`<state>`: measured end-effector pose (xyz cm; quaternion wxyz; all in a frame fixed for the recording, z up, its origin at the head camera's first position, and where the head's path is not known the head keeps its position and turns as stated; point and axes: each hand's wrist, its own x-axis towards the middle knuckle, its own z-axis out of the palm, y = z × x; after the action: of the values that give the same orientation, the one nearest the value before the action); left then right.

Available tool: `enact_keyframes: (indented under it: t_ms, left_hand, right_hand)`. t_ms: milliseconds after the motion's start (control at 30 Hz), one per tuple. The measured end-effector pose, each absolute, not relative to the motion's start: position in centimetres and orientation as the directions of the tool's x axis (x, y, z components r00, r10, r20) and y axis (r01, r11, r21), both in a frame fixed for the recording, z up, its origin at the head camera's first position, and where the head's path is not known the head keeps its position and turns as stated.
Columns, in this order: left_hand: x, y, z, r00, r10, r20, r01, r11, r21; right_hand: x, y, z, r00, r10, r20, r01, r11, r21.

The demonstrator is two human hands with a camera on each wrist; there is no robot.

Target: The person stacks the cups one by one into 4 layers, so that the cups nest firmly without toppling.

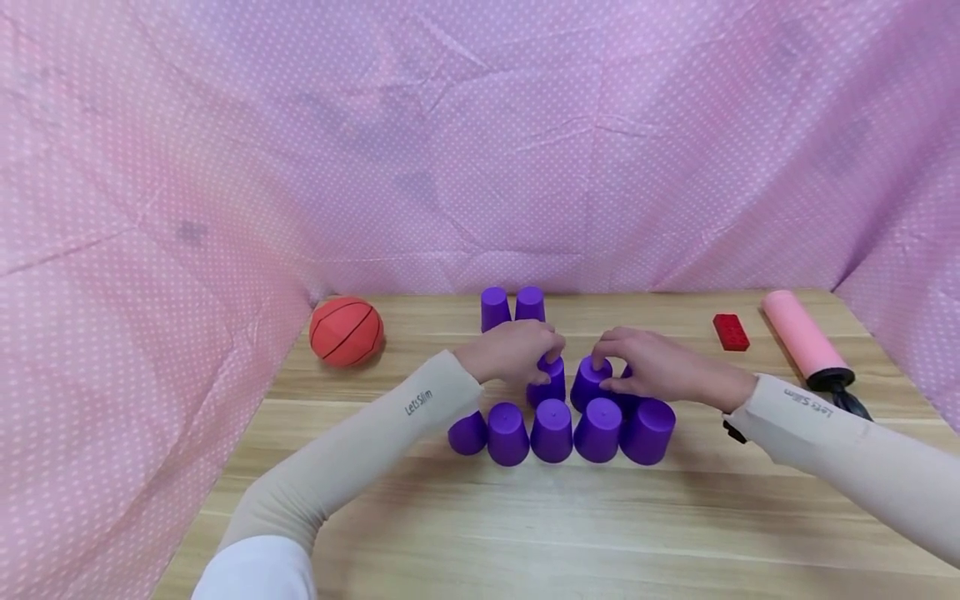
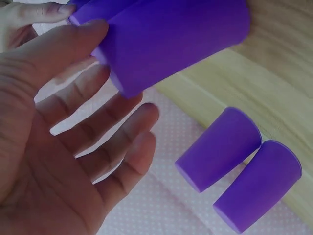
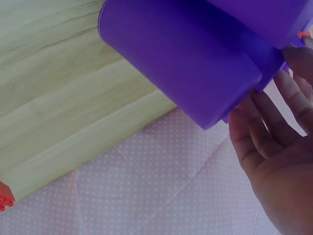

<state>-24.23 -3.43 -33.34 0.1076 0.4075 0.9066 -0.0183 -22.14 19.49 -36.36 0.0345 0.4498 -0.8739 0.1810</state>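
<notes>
Several purple cups stand upside down in the middle of the table. My left hand point(image 1: 517, 352) pinches one purple cup point(image 1: 552, 390) near its base between thumb and fingers; in the left wrist view the thumb lies over the edge of that cup point(image 2: 171, 46). Beside it, my right hand point(image 1: 660, 364) grips another purple cup point(image 1: 587, 387) near the top, thumb on the near side. A further cup point(image 1: 628, 402) is partly hidden under the right hand. Nearer to me runs a front row of cups point(image 1: 552, 433), its leftmost cup point(image 1: 467, 435) partly behind the left sleeve.
Two more purple cups point(image 1: 530, 303) stand behind the left hand. An orange-red basketball point(image 1: 347, 332) sits at the back left. On the right are a red toy brick point(image 1: 731, 332) and a pink hand pump point(image 1: 806, 337) with a black end. Pink dotted cloth point(image 1: 450, 167) hangs behind the table.
</notes>
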Motion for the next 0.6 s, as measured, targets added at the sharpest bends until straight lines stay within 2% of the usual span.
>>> enact_keyframes:
  t_ms: [167,400,600]
  left_hand:
    - [-25.3,-3.5,-32.9,-0.673,0.734,-0.092,0.731,0.679,0.069]
    - [-27.7,-3.0,-32.8,-0.676,0.734,0.068,0.737,0.671,0.081]
    - [-30.2,-2.2,-33.9,-0.698,0.707,0.112,0.716,0.689,0.115]
  right_hand:
    - [-22.5,20.2,-35.6,-0.583,-0.753,0.305,-0.812,0.529,-0.246]
    - [-24.0,21.4,-34.3,-0.631,-0.686,0.362,-0.774,0.591,-0.229]
    - [-25.7,21.8,-33.7,-0.673,-0.623,0.399,-0.731,0.642,-0.232]
